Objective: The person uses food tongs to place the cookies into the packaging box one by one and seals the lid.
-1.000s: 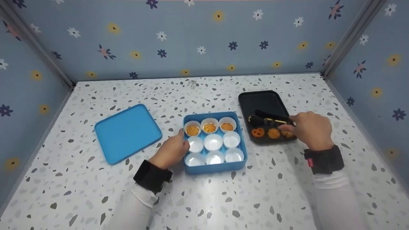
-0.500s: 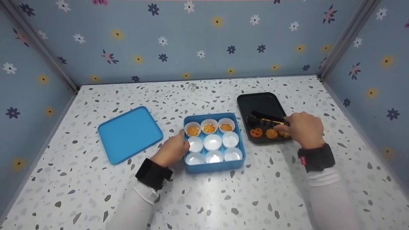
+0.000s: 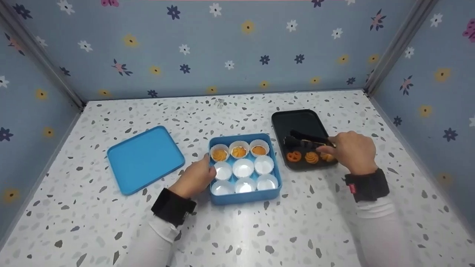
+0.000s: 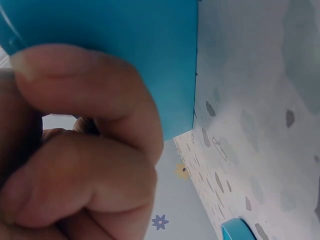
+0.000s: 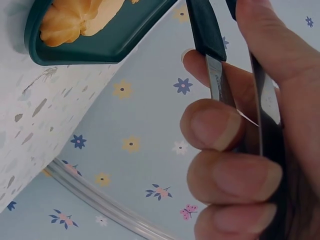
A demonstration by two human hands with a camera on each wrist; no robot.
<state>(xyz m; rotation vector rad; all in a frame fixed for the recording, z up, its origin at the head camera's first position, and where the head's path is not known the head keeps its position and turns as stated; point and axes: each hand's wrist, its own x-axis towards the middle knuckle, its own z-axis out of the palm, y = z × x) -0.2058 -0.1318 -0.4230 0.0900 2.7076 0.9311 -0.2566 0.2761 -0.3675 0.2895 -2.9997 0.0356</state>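
My left hand [image 3: 195,176] grips the left wall of a blue square box [image 3: 246,196], its thumb at the rim. In the left wrist view curled fingers [image 4: 100,170] lie against the box's outer wall [image 4: 160,60]. Several white paper cups [image 3: 243,168] fill the box; the back row's three cups hold cookies [image 3: 238,151]. My right hand [image 3: 352,152] holds black-tipped metal tongs [image 3: 306,142], tips apart over a black tray [image 3: 298,120]. At the tray's near end lie a pretzel-shaped cookie [image 3: 294,156], a swirled cookie [image 3: 311,157] and another cookie [image 3: 327,157] partly behind the right hand.
A blue lid [image 3: 146,159] lies on the speckled tabletop [image 3: 230,237] left of the box. Flower-patterned panels [image 3: 207,48] enclose the table at the back and both sides. A narrow strip of table separates box and tray.
The head view has shifted slightly. Both hands keep their holds, and the tongs stay over the tray with their tips apart.
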